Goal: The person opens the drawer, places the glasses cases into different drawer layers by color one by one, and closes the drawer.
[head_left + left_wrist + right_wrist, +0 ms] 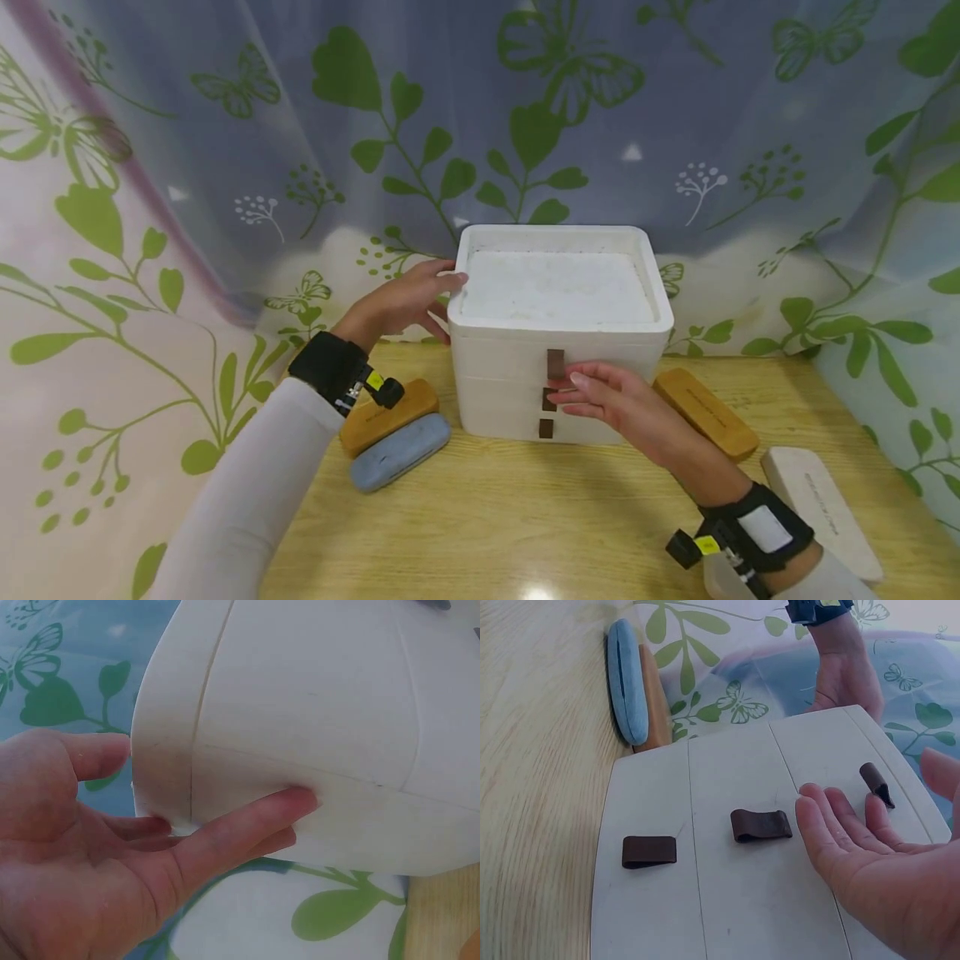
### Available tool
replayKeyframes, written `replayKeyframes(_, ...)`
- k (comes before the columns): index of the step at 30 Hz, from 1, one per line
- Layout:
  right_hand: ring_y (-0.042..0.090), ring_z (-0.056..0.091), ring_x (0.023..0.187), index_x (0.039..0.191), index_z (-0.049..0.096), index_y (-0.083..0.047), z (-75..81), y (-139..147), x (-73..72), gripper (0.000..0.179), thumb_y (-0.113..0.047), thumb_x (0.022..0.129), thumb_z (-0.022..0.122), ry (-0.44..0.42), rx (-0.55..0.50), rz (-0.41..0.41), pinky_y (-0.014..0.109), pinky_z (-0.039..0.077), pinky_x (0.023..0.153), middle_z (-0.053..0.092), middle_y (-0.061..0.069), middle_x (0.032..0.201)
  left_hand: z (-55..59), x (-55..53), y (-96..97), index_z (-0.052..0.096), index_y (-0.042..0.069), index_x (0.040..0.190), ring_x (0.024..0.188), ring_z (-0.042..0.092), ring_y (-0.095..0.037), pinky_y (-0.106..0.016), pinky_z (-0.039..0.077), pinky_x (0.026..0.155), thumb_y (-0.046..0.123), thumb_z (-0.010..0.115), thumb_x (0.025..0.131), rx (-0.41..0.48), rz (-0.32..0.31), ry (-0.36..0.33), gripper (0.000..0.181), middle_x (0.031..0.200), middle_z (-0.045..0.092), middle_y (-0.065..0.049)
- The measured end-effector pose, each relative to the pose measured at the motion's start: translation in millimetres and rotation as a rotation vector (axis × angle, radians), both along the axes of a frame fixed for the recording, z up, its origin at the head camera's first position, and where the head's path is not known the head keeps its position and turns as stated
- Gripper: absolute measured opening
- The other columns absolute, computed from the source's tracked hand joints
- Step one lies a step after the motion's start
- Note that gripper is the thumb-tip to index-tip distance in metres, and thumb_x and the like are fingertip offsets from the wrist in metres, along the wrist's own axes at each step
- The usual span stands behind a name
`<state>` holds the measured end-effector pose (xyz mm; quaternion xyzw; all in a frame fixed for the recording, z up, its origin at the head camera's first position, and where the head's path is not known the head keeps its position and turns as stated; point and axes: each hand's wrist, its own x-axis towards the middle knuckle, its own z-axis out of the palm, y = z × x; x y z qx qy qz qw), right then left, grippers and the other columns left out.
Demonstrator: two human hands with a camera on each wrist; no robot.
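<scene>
A white three-drawer storage box (495, 400) with a recessed top stands on the table against the curtain. Three brown pull tabs run down its front: top (555, 363), middle (550, 400) and bottom (546, 428). My left hand (412, 296) rests against the box's left side, thumb at the top rim and fingers extended along the wall, as the left wrist view shows. In front of the drawers is my right hand (622, 404), palm up with fingers loosely extended. One fingertip (877, 810) is right at the top tab; the other fingers lie close to the drawer front.
Left of the box lie a tan glasses case (416, 398) and a blue glasses case (401, 450), side by side. On the right are another tan case (708, 412) and a white case (821, 508). A patterned curtain (480, 108) hangs directly behind the box.
</scene>
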<state>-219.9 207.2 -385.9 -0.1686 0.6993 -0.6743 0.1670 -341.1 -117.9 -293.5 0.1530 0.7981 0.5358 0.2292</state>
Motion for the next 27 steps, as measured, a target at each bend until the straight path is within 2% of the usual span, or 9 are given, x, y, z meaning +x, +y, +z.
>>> replayKeyframes(7, 0.015, 0.073, 0.112, 0.131, 0.052, 0.007, 2.2, -5.9, -2.0, 0.042, -0.030, 0.111, 0.051, 0.017, 0.021, -0.033, 0.028, 0.059, 0.101, 0.068, 0.020, 0.135, 8.7, -4.9, 4.1, 0.019, 0.020, 0.166, 0.112, 0.070, -0.043, -0.059, 0.062, 0.089, 0.036, 0.046, 0.112, -0.013, -0.005, -0.070, 0.063, 0.154, 0.049, -0.016)
replayKeyframes(12, 0.016, 0.075, 0.108, 0.121, 0.060, 0.003, 2.1, -13.0, -4.3, 0.034, -0.028, 0.111, 0.050, 0.048, 0.005, -0.054, 0.028, 0.060, 0.098, 0.076, 0.006, 0.122, 12.8, -6.7, 3.6, 0.021, 0.021, 0.166, 0.107, 0.072, -0.041, -0.059, 0.062, 0.088, 0.030, 0.046, 0.112, -0.008, -0.006, -0.094, 0.060, 0.148, 0.055, -0.017)
replayKeyframes(15, 0.014, 0.076, 0.102, 0.116, 0.064, 0.001, 4.0, -18.4, -5.9, 0.031, -0.028, 0.111, 0.051, 0.047, 0.001, -0.099, 0.027, 0.060, 0.095, 0.078, -0.004, 0.109, 14.0, -7.5, 3.4, 0.020, 0.022, 0.166, 0.104, 0.073, -0.041, -0.056, 0.064, 0.083, 0.028, 0.046, 0.112, -0.003, -0.010, -0.086, 0.060, 0.147, 0.055, -0.018)
replayKeyframes(18, 0.012, 0.076, 0.095, 0.113, 0.065, 0.000, 6.4, -24.3, -7.1, 0.029, -0.025, 0.110, 0.052, 0.042, -0.008, -0.153, 0.026, 0.061, 0.091, 0.078, -0.008, 0.097, 14.7, -8.1, 3.6, 0.020, 0.022, 0.165, 0.100, 0.073, -0.040, -0.058, 0.063, 0.084, 0.027, 0.046, 0.112, -0.001, -0.007, -0.070, 0.059, 0.144, 0.056, -0.019)
replayKeyframes(22, 0.010, 0.076, 0.088, 0.113, 0.066, 0.003, 8.0, -29.3, -6.9, 0.026, -0.019, 0.109, 0.052, 0.033, -0.017, -0.198, 0.026, 0.062, 0.087, 0.078, -0.010, 0.089, 13.6, -9.3, 4.0, 0.022, 0.021, 0.164, 0.099, 0.073, -0.040, -0.062, 0.058, 0.091, 0.027, 0.046, 0.112, -0.006, -0.013, -0.052, 0.057, 0.142, 0.056, -0.019)
replayKeyframes(27, 0.009, 0.075, 0.082, 0.112, 0.065, 0.010, 3.2, -30.3, -7.5, 0.030, -0.017, 0.108, 0.053, 0.023, 0.006, -0.226, 0.026, 0.062, 0.084, 0.077, -0.009, 0.084, 9.4, -9.8, 3.3, 0.022, 0.020, 0.164, 0.099, 0.073, -0.040, -0.058, 0.062, 0.086, 0.028, 0.046, 0.112, -0.010, -0.025, -0.057, 0.057, 0.143, 0.056, -0.019)
